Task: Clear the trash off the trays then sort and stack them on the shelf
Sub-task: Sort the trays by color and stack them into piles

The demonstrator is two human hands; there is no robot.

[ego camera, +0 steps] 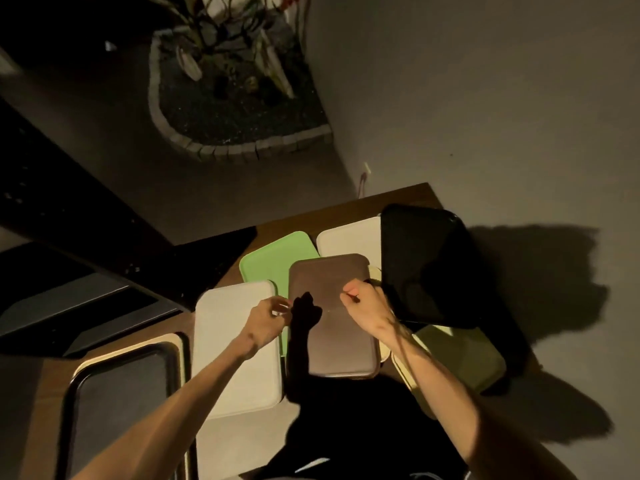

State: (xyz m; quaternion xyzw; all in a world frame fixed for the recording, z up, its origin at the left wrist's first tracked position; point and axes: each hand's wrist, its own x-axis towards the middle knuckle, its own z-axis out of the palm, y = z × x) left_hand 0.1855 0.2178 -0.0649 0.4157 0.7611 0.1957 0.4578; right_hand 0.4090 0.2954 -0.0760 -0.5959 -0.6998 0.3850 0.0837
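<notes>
The trays lie overlapping on the wooden table (pixel 332 216), the brown tray (pixel 332 317) topmost near the middle. The left hand (pixel 268 318) pinches something small and pale above the seam between the white tray (pixel 235 348) and the green tray (pixel 277 261); the right hand (pixel 363 301) holds its fingertips closed on the brown tray's right side — whether around a scrap, I cannot tell. The black tray (pixel 426 268) rides tilted at the table's right edge — a nudge might slide it off.
</notes>
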